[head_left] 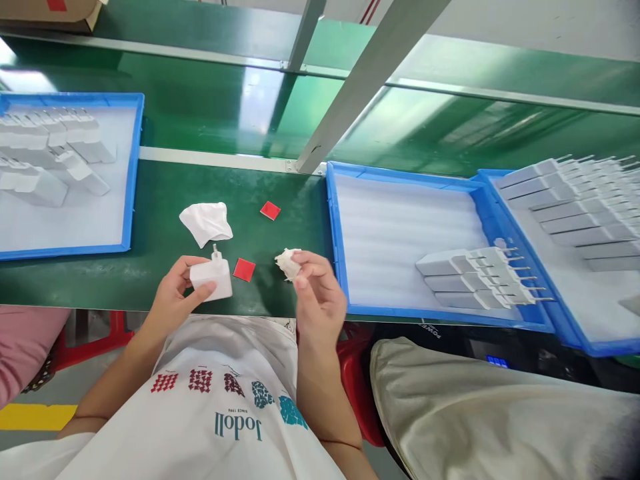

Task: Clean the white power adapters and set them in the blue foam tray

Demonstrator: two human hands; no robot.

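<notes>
Here, the left hand is closing thumb and fingers around a white adapter, nine o'clock of the nearer red square, its pins pointing toward twelve. It is looking smooth and boxy, probably light, stiff, slightly slippery; gripping its flat sides seems safest. The right hand is pinching a crumpled whitish wad.

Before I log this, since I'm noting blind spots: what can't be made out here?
Head view:
- Plug in the left hand: far side turned away.
- Crumpled wad: partly covered by the right hand.
- Leftmost tray: cut off by left edge.
- Rightmost tray: cut off by right edge.
- Box: cut off at top left.
</notes>
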